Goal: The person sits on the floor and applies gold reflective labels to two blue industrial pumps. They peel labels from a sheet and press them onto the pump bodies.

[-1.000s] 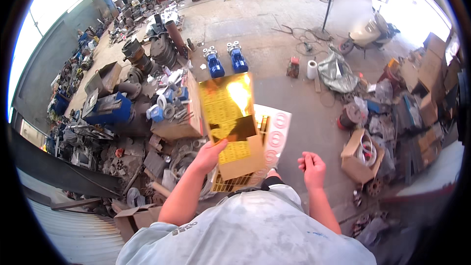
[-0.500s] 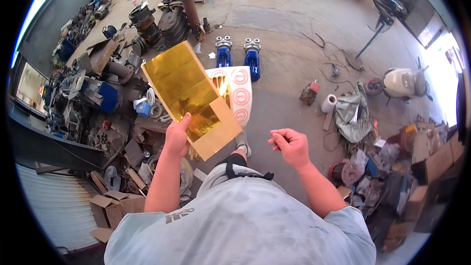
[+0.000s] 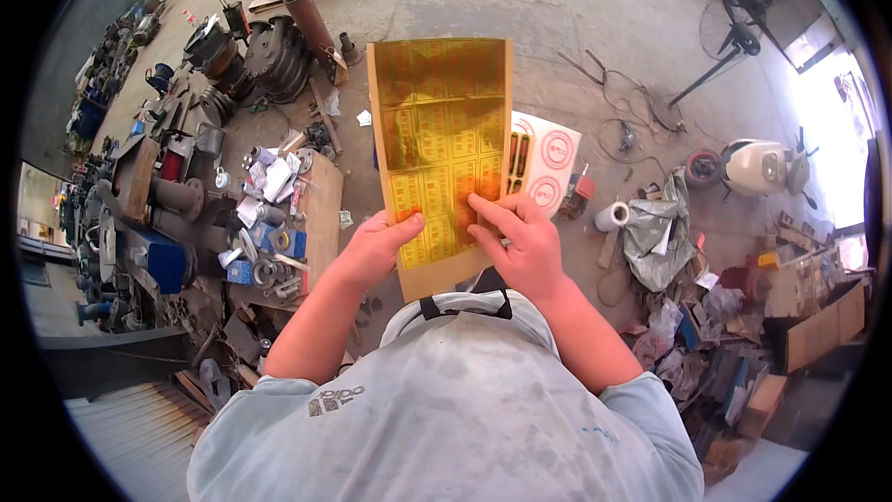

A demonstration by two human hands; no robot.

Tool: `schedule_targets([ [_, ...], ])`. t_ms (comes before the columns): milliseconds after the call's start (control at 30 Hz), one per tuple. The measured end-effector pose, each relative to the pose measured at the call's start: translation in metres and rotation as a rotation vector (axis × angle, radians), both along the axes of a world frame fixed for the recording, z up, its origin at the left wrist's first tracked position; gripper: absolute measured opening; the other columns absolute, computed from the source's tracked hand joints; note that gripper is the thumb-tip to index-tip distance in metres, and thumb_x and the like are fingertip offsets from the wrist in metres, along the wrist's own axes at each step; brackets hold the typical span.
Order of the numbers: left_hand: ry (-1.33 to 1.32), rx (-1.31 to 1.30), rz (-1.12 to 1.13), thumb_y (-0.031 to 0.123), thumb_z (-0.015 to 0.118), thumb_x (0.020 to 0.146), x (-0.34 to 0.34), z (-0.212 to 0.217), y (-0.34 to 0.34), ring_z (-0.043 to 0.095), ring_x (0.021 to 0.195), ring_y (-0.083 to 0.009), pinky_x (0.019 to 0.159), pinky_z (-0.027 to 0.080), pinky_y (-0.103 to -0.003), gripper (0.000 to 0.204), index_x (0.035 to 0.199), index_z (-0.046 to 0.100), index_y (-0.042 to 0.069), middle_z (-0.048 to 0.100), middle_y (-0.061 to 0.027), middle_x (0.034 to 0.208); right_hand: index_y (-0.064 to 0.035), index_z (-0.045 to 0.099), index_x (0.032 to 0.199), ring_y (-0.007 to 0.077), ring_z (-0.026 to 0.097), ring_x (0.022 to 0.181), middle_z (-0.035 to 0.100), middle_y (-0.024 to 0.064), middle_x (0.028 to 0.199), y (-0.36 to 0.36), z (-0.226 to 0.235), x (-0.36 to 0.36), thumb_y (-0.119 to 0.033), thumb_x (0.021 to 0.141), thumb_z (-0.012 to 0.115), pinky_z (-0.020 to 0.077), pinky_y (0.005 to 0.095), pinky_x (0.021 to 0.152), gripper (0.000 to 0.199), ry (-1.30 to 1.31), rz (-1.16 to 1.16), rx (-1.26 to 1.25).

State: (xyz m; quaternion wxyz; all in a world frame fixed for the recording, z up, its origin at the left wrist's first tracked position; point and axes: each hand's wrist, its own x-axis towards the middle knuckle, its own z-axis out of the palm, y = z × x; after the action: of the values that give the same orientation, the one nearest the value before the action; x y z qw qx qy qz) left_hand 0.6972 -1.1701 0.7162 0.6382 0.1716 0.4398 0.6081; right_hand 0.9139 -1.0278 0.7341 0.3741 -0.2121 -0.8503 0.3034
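Note:
A gold label sheet (image 3: pixel 437 125) on a brown paper backing is upright in front of my chest, printed with rows of small rectangular labels. My left hand (image 3: pixel 376 244) grips its lower left edge, thumb on the gold face. My right hand (image 3: pixel 525 244) is at the lower right edge, with finger and thumb tips bent against the gold face; whether they have lifted a label is too small to tell. Behind the sheet's right side a white sheet with red round stickers (image 3: pixel 556 153) sticks out, with a strip of gold and dark labels beside it. What holds it is hidden.
A workbench (image 3: pixel 323 209) at the left carries papers, metal rings and small parts. Beyond it are heavy machine castings (image 3: pixel 279 60) and a rusty pipe (image 3: pixel 311 23). At the right are a white roll (image 3: pixel 611 217), a grey-green tarp (image 3: pixel 658 232), a scooter (image 3: pixel 754 165) and a fan (image 3: pixel 739 37).
The gold sheet has swung from a tilt to upright and moved right. My right hand has come in from the right onto it. The view has turned, and the blue pumps are hidden now.

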Motion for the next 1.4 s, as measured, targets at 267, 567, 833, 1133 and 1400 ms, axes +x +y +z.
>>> schedule_targets([
  [267,-0.107,0.157,0.006,0.023,0.072,0.1,-0.076,-0.012,0.135,0.062,0.139,-0.0285,0.116,0.05,-0.045,0.068,0.159,0.048,-0.002,0.062,-0.0159,0.153,-0.0127,0.083,0.123,0.0193,0.066,0.074,0.067,0.0051,0.092,0.172,-0.011,-0.102,-0.01,0.084,0.09,0.0546,0.033,0.065,0.04,-0.062,0.228,0.012],
  [567,-0.107,-0.142,0.298,0.007,0.06,0.103,-0.106,-0.026,0.231,0.064,0.138,-0.029,0.116,0.051,-0.045,0.056,0.157,0.052,-0.003,0.062,-0.0158,0.153,-0.015,0.085,0.114,0.0187,0.067,0.072,0.068,0.0024,0.089,0.316,-0.035,-0.203,-0.009,0.083,0.089,0.0542,0.0333,0.063,0.031,-0.098,0.535,-0.064],
  [833,-0.161,-0.188,0.375,0.006,0.052,0.107,-0.141,-0.01,0.271,0.064,0.138,-0.0338,0.117,0.052,-0.049,0.051,0.157,0.05,-0.006,0.061,-0.0206,0.154,-0.0156,0.086,0.11,0.0209,0.069,0.071,0.07,0.0018,0.084,0.362,-0.031,-0.252,-0.007,0.085,0.085,0.0537,0.0364,0.059,0.027,0.013,0.62,0.016],
  [1133,-0.381,0.036,0.258,0.009,0.048,0.11,-0.195,0.007,0.284,0.064,0.138,-0.0327,0.117,0.053,-0.048,0.051,0.158,0.047,-0.007,0.058,-0.0208,0.156,-0.0095,0.087,0.103,0.0195,0.067,0.073,0.072,0.0007,0.089,0.361,-0.01,-0.288,0.002,0.074,0.089,0.0515,0.0336,0.062,0.03,0.243,0.489,0.299],
  [1400,-0.279,0.092,0.27,0.011,0.051,0.109,-0.21,0.006,0.271,0.058,0.146,-0.0342,0.124,0.045,-0.051,0.056,0.162,0.043,-0.003,0.055,-0.0198,0.16,-0.0098,0.087,0.1,0.0196,0.066,0.073,0.07,0.0007,0.089,0.345,0.001,-0.311,0.002,0.073,0.089,0.0508,0.0339,0.062,0.029,0.245,0.47,0.33],
])
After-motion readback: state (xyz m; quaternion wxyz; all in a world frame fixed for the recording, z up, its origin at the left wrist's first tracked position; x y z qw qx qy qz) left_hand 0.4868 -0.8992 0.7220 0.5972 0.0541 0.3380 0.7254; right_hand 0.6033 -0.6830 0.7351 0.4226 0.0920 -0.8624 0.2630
